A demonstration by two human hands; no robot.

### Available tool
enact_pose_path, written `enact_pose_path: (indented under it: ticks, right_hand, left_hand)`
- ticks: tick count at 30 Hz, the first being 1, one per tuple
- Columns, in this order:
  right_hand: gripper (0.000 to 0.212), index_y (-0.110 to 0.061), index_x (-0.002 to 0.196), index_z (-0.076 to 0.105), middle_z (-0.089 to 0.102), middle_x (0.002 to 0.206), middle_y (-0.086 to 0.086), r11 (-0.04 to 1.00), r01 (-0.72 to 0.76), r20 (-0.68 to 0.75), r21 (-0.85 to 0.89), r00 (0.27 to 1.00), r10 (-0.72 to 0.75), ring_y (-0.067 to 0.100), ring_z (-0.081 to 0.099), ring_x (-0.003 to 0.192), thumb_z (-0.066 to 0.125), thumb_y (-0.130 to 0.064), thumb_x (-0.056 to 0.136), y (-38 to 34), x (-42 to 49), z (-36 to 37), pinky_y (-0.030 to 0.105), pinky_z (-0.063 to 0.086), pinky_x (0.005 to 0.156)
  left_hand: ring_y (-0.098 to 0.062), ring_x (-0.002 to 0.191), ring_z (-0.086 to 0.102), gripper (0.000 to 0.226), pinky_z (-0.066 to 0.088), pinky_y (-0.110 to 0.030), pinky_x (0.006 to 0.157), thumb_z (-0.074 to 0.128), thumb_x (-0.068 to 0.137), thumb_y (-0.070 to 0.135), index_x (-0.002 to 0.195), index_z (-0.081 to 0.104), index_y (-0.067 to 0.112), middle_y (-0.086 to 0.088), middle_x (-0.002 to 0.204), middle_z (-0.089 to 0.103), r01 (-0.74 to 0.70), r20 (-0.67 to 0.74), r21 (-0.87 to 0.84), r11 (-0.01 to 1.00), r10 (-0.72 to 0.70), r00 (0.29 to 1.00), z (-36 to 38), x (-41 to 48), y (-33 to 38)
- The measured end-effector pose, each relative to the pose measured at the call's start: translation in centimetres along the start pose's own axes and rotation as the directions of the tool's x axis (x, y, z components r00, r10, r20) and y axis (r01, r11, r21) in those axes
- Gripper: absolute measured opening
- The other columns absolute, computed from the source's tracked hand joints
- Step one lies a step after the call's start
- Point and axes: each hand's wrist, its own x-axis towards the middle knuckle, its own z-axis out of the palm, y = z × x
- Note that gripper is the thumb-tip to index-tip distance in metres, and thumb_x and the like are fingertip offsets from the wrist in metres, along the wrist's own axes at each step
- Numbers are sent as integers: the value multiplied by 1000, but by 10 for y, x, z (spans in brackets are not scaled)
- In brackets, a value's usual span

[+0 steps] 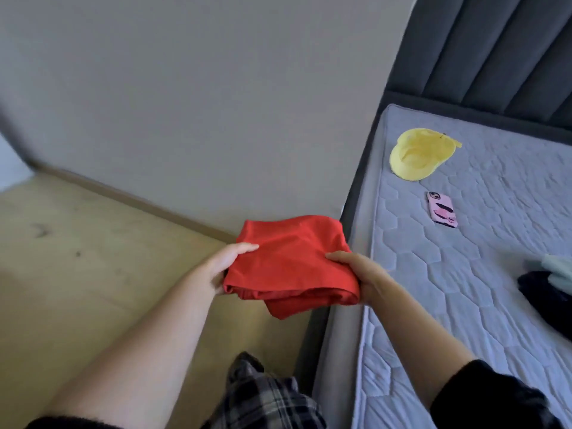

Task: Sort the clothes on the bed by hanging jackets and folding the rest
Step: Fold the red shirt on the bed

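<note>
The red cloth (291, 267) is folded into a soft, thick square. It is up in the air, over the floor (93, 274) just beside the bed (464, 274). The left hand (223, 267) and right hand (362, 277) each keep a tight grip on one side. I think it is best to keep it flat so the folds stay neat, then lay it on the bumpy, quilted mattress. A yellow cap (421, 154) and a pink phone (442, 209) lie there.

A plain beige-grey wall (201, 103) fills the far left, meeting a pale wood-look floor (77, 289) along a thin skirting board (139, 202). On the right stands the bed (464, 305), its mattress quilted in pale grey hexagons and edged by a dark grey frame (311, 351). A dark padded headboard (495, 57) with vertical channels rises far right. The light is soft and even.
</note>
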Motion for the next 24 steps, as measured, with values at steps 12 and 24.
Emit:
enact_pose_path:
  ticks: [12, 24]
  right_hand:
    - [21, -9, 97, 61, 69, 65, 13, 965, -195, 284, -175, 929, 239, 26, 65, 48, 65, -24, 84, -61, 178, 360, 35, 53, 43]
    - [19, -1, 102, 55, 63, 89, 17, 932, -129, 297, -338, 926, 235, 24, 65, 59, 54, 6, 84, -249, 48, 563, 28, 54, 48]
  left_hand:
    - [-19, 46, 66, 13, 52, -27, 41, 51, 91, 11, 83, 61, 10, -7, 58, 67, -150, -341, -397, 906, 6, 940, -311, -10, 118]
    - [-13, 39, 52, 19, 45, -16, 39, 46, 85, -6, 74, 48, 9, -4, 49, 52, -315, -593, -442, 840, -10, 805, -401, -222, 326]
